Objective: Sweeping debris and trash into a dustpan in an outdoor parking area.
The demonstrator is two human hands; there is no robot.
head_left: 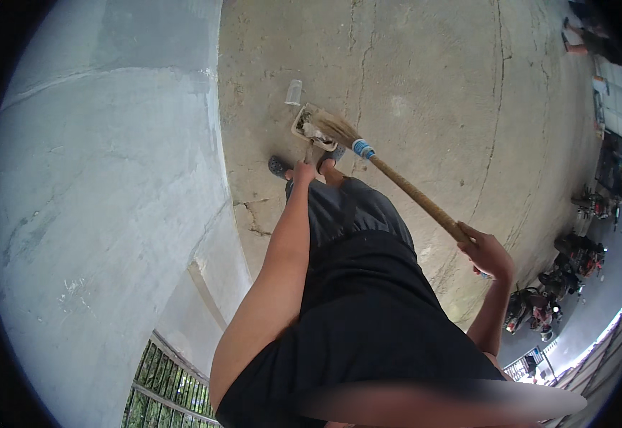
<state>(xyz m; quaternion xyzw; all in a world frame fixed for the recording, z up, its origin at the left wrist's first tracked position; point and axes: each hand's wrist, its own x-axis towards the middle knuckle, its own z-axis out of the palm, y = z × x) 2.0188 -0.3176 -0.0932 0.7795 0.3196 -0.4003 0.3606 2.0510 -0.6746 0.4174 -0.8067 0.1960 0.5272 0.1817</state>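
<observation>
Far down on the concrete floor (pixel 432 85), my left hand (pixel 302 171) closes on the dustpan (pixel 309 128) handle; right hand (pixel 483 251) clamps the broom (pixel 396 180), shaft running diagonally, bristles in the pan, plastic cup (pixel 294 91) beyond.

Bare concrete floor (pixel 432 85) lies open across the upper right of the frame — the grey wall (pixel 111 178) closes off the left, and a plastic cup (pixel 294 92) stands just above the dustpan (pixel 308 126).
</observation>
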